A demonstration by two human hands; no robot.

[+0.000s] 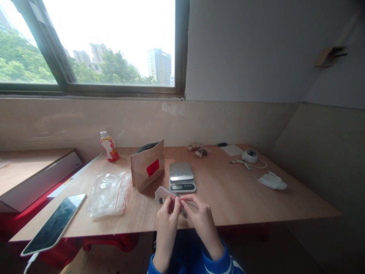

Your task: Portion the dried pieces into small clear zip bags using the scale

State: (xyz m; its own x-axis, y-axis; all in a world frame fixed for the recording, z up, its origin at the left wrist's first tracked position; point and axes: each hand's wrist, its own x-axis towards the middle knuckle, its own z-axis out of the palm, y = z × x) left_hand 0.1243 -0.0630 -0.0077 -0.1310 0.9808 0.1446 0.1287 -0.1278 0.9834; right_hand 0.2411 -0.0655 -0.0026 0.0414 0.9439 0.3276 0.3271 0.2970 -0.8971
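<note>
My left hand and my right hand meet at the table's near edge, thumbs and fingertips pinched together on the top edge of a small clear plastic bag. Dark bits show through the bag, partly hidden by my fingers. Just beyond my hands is a digital kitchen scale with a steel plate and a white base. To its left stands a brown paper pouch, its top open and a red label on the front.
Left on the wooden table lie clear zip bags and a phone with a cable, near a red-and-white bottle. Toward the back are small filled bags, a paper sheet, a white camera and crumpled white plastic.
</note>
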